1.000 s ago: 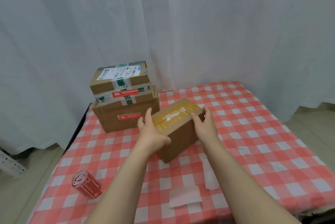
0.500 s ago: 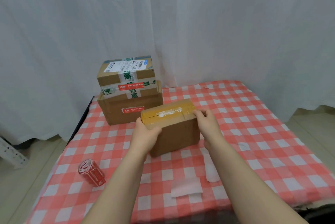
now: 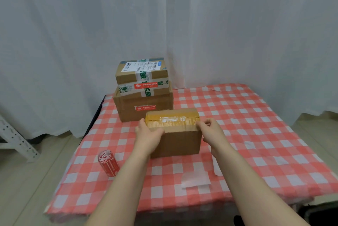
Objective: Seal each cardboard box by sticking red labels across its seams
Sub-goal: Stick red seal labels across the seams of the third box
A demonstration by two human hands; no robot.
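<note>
On the red-and-white checked tablecloth [image 3: 256, 134], the large brown cardboard box [image 3: 128, 110] and the smaller taped cardboard box [image 3: 126, 77] stacked on it, back left, each carry a red label [image 3: 145, 85]: judged done. The plain brown cardboard box [image 3: 180, 140] before them bears none; the left hand [image 3: 148, 134] clasps its left end, and the right hand [image 3: 210, 130] holds its right top corner with curled fingers. The roll of red labels [image 3: 108, 163] lies apart, front left.

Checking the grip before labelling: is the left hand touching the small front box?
Touching. The head view shows the left hand holding the left end of the small front box, with its thumb lying across the near face.
</note>
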